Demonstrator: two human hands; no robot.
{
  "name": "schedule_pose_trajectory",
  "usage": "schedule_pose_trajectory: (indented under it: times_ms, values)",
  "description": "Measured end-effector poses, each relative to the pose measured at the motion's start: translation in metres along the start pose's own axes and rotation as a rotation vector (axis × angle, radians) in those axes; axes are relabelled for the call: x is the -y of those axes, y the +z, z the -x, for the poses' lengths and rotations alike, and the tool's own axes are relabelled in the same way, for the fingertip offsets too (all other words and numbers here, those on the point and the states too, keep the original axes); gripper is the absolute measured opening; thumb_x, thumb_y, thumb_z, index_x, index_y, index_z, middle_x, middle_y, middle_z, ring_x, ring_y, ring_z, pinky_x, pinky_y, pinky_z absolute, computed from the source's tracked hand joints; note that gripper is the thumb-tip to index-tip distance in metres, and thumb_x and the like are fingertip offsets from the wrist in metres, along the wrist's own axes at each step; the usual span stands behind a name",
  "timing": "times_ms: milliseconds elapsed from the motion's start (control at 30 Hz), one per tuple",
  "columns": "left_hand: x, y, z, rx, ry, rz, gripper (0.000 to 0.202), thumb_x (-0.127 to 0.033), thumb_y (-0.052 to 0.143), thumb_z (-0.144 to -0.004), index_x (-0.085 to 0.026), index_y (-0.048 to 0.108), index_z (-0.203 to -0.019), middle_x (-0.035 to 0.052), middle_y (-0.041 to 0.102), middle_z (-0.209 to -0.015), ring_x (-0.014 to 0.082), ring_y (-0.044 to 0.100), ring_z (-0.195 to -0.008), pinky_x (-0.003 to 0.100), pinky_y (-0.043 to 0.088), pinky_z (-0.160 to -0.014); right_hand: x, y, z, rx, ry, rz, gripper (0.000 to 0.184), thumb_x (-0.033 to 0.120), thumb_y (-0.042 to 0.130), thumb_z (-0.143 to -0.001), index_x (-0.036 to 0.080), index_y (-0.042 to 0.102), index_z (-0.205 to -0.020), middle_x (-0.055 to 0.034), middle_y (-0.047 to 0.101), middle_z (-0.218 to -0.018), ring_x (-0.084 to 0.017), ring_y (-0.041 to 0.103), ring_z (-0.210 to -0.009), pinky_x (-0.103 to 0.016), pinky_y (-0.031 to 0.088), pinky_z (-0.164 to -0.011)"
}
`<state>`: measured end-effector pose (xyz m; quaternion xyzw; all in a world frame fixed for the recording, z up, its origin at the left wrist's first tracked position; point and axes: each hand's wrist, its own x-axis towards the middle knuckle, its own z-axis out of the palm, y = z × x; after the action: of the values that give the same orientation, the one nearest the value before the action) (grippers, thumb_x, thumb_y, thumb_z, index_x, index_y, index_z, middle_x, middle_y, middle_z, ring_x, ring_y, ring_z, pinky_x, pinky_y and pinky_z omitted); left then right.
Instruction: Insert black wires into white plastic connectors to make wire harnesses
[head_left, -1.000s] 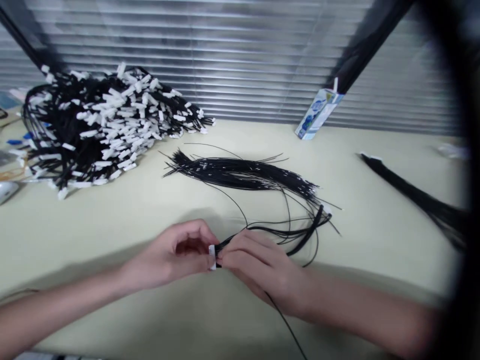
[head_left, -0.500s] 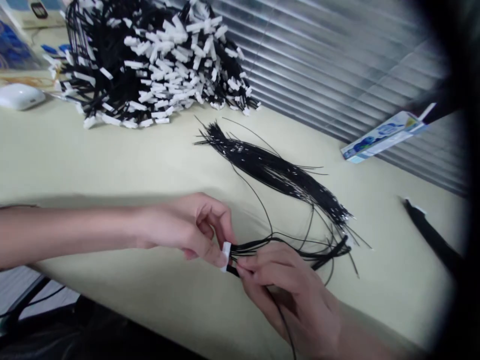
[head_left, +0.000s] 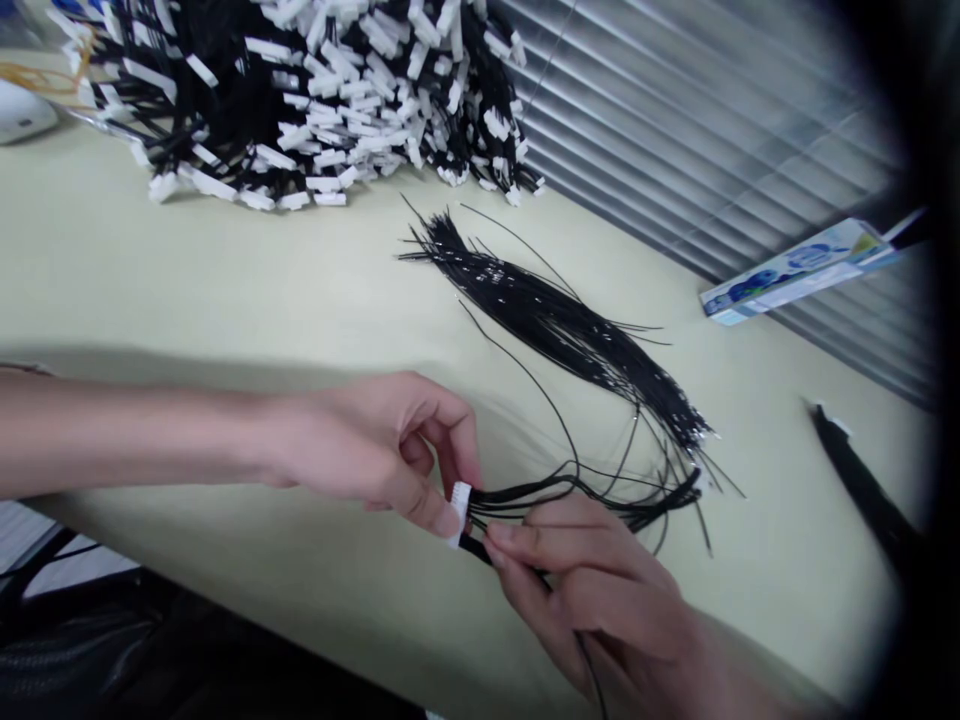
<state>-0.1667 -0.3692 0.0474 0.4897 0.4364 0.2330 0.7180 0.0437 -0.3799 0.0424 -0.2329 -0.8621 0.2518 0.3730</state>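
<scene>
Just below the frame's centre, we see the left hand (head_left: 367, 440) pinching the connector (head_left: 460, 496), its long axis nearly vertical; the right hand (head_left: 604, 585), less near, has fingertips closed on a wire (head_left: 590, 668) (the end is hidden), at lower right.

Place: wiring workshop, office-like
Table (head_left: 187, 280): heaped white-ended black cables (head_left: 345, 105), loose wire bundle (head_left: 529, 305)
Backdrop: slatted blinds (head_left: 697, 140)
</scene>
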Motion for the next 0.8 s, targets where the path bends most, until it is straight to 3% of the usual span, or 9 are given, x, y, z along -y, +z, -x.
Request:
schedule_pose_trajectory:
  times_ms: [133,267,400,600,800]
  values:
    - [0.002,-0.003,-0.002,-0.025,0.046,-0.007,0.014,-0.014,0.072,-0.061,-0.018,0.062,-0.07,-0.0033,0.058,-0.053,0.0077,0.043,-0.041,0.017,0.027,-0.035,0.002,-0.001,-0.001,0.009,0.014,0.031,0.031,-0.004,0.059,-0.067,0.021,0.045,-0.057,-0.0011,0.067,-0.066,-0.015,0.064,-0.056,-0.024,0.055,-0.047]
    - [0.005,-0.004,-0.003,-0.013,0.08,0.012,0.013,-0.013,0.072,-0.062,-0.017,0.063,-0.07,-0.0051,0.051,-0.047,0.0069,0.04,-0.038,0.016,0.026,-0.034,0.002,0.001,-0.001,0.006,0.028,0.008,0.029,-0.004,0.058,-0.067,0.02,0.046,-0.06,-0.0029,0.068,-0.069,-0.016,0.066,-0.061,-0.025,0.057,-0.051]
    - [0.002,-0.005,-0.003,0.019,0.038,-0.023,0.014,-0.015,0.073,-0.063,-0.017,0.062,-0.071,-0.0065,0.047,-0.046,0.0063,0.04,-0.039,0.015,0.027,-0.034,-0.001,0.003,0.002,-0.009,0.068,0.04,0.027,-0.003,0.058,-0.069,0.02,0.046,-0.061,-0.003,0.068,-0.069,-0.017,0.067,-0.063,-0.025,0.058,-0.053]
    - [-0.006,-0.007,-0.003,0.083,-0.077,-0.022,0.022,-0.012,0.076,-0.061,-0.015,0.058,-0.073,-0.0095,0.048,-0.047,0.004,0.04,-0.041,0.013,0.029,-0.038,-0.007,-0.002,0.0,0.059,-0.014,0.065,0.023,-0.003,0.061,-0.068,0.019,0.052,-0.065,-0.0019,0.07,-0.07,-0.014,0.067,-0.063,-0.021,0.058,-0.052]
    - [-0.008,-0.008,-0.003,0.098,-0.08,-0.022,0.022,-0.014,0.076,-0.063,-0.015,0.057,-0.075,-0.0105,0.047,-0.048,0.0031,0.04,-0.041,0.014,0.029,-0.039,-0.005,-0.002,-0.005,0.09,-0.01,0.094,0.02,0.001,0.06,-0.072,0.019,0.055,-0.063,-0.0022,0.071,-0.07,-0.014,0.068,-0.064,-0.019,0.058,-0.052]
